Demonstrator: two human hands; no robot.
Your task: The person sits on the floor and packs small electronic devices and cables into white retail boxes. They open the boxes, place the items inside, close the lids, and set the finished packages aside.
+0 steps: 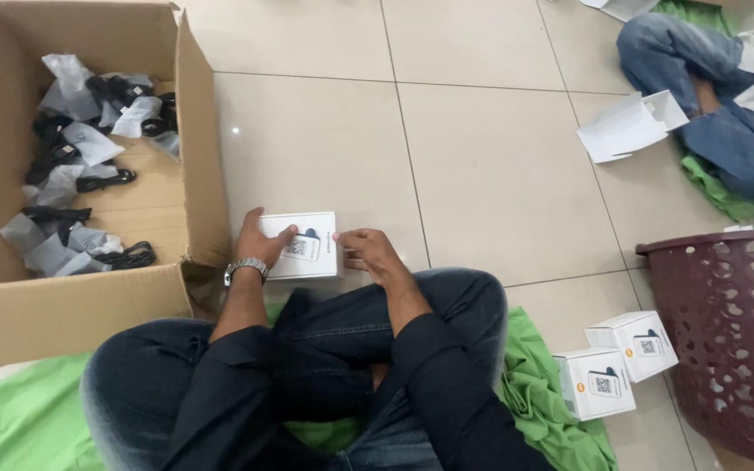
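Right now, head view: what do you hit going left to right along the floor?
Open cardboard box of bagged black cables → left hand → small white box held by both hands → right hand → two white boxes → dark perforated basket.

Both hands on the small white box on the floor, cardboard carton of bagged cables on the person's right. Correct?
Not quite. The head view shows the cardboard carton of bagged black cables on the person's left, beside the left hand. The rest holds: left hand and right hand both hold the small white box on the floor.
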